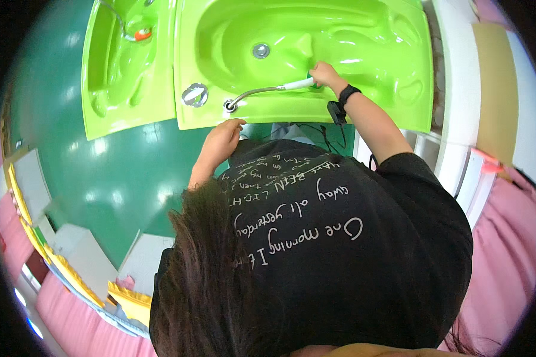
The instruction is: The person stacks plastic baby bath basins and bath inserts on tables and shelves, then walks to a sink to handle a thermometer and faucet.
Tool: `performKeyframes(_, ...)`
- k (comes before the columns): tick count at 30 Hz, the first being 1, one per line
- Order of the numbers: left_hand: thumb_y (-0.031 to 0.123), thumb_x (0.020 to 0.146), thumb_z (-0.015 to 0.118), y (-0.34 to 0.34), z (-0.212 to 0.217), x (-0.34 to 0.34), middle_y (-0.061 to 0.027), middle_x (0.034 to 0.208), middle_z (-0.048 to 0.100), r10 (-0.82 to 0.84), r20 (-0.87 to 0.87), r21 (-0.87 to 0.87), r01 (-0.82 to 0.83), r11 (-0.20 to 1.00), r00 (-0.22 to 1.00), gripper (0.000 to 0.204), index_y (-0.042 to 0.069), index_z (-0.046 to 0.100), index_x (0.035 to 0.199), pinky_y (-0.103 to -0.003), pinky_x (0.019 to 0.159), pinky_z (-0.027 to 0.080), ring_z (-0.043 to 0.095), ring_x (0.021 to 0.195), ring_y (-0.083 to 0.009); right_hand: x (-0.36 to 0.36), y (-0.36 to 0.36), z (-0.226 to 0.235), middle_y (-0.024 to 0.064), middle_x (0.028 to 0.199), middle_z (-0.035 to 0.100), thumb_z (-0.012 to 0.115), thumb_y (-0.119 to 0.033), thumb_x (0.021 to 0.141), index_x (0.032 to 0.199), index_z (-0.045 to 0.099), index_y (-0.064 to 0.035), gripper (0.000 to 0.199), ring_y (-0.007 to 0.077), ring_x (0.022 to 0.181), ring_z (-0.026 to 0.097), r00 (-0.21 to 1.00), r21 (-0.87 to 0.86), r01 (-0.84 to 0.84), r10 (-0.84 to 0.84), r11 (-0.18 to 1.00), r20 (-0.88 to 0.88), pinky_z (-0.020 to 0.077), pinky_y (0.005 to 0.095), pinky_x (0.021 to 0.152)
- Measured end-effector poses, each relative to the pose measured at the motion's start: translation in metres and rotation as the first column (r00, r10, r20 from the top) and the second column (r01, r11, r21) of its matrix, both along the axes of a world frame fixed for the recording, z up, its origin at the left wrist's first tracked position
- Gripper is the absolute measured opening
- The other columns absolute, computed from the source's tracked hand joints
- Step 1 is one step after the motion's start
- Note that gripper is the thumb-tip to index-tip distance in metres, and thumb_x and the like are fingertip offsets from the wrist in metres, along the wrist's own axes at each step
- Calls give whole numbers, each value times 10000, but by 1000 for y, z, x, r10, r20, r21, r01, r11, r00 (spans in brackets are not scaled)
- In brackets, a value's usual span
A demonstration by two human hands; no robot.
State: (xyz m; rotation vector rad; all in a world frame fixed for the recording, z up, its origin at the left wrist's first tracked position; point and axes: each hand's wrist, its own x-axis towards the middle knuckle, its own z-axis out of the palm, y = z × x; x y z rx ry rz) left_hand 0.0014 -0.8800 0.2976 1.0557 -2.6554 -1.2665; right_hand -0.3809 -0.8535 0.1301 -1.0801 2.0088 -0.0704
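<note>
Up at the top centre of the frame, the right hand [324, 74] is closed around the white handle of a hand shower [298, 84], holding it down inside the big lime-green tub [363, 113]; its silver hose [253, 93] curves back to a fitting on the tub's near rim, beside a round chrome knob [195, 94]. The left hand [223, 138] rests just below that rim, fingers loosely curled, holding nothing as far as I can see. This looks like the rinsing pass over the basin, with the chrome drain [261, 50] sitting dry-looking further up; the next move likely calls for sweeping the head along the moulded walls. A second green tub [110, 89] sits at upper left. Yellow-edged boxes [71, 273] line the lower left, pink cloth [506, 250] the right.
</note>
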Motion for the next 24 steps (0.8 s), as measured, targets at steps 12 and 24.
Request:
performKeyframes(12, 74, 856, 465, 30, 0, 45, -163, 950, 610, 334, 100, 118, -345, 931, 937, 207, 24, 562, 1033, -388, 775, 454, 581, 891, -329, 27, -15, -59, 187, 735, 593, 539, -236, 826, 991, 509, 54, 335, 267, 513, 603, 780, 428, 518, -614, 740, 118, 440, 343, 368)
performKeyframes(24, 72, 846, 461, 21, -2, 50, -170, 947, 605, 219, 34, 95, -222, 970, 975, 204, 12, 563, 1012, -410, 785, 445, 562, 909, -345, 25, 25, -60, 61, 559, 517, 553, -214, 841, 772, 537, -18, 209, 165, 425, 477, 671, 53, 618, -561, 785, 485, 371, 301, 384)
